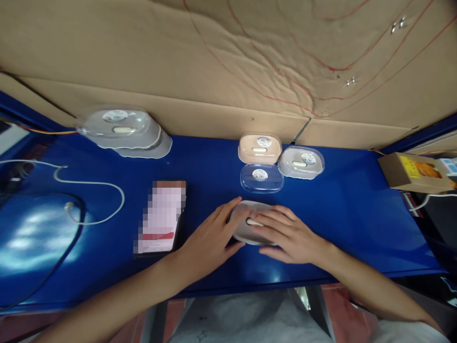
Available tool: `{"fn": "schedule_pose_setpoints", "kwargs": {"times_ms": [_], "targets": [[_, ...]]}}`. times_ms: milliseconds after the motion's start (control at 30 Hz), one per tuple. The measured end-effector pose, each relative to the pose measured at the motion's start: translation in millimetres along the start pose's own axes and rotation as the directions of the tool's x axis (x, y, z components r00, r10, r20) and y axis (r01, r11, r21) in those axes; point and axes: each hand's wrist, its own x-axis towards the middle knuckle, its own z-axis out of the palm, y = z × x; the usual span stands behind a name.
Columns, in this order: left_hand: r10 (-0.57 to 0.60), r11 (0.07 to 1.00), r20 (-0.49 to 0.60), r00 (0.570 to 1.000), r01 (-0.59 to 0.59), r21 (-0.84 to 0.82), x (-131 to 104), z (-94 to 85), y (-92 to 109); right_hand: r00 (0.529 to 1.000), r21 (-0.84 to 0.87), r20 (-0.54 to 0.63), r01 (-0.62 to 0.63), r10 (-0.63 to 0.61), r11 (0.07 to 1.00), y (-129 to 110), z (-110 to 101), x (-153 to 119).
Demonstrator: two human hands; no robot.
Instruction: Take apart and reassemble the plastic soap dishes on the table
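In front of me on the blue table lies a grey oval container (243, 232) with a small white pill-shaped piece on top. My left hand (221, 228) wraps round its left end, fingers on the far side and thumb on the near side. Across its top and right end lies my right hand (285, 233), fingers curved over it, hiding much of the surface. Just beyond is a clear oval lid (262, 180) with a round label. Behind that lid stand a peach container (260, 155) and a grey lidded container (300, 164), each with a similar white piece.
A lit phone (162, 216) lies left of my hands. Stacked grey containers (143, 140) with a clear lid stand at the back left. White and dark cables (117, 188) run across the left side. A cardboard box (403, 174) sits at the right; brown board (143, 71) rises behind.
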Motion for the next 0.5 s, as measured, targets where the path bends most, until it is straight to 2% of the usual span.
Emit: {"fn": "schedule_pose_setpoints", "kwargs": {"times_ms": [100,233,300,367,500], "targets": [[0.01,0.999,-0.015,1.0,-0.009,0.036,0,-1.8,0,0.983,0.028,-0.044,-0.179,0.18,0.983,17,-3,0],[0.009,0.999,-0.03,1.0,-0.008,0.033,0,-2.6,1,0.903,0.005,-0.036,-0.429,0.428,0.903,42,-1,0],[0.005,1.0,-0.023,1.0,-0.004,0.03,-1,-1.8,2,0.881,-0.028,-0.01,-0.472,0.472,0.881,50,3,0],[0.004,0.999,-0.016,1.0,-0.003,0.043,-1,-0.6,3,0.88,-0.059,-0.001,-0.474,0.475,0.878,52,6,0],[0.056,0.993,0.023,0.998,-0.058,0.106,-1,1.2,4,0.878,-0.12,-0.052,-0.479,0.476,0.87,49,7,-1]]}}
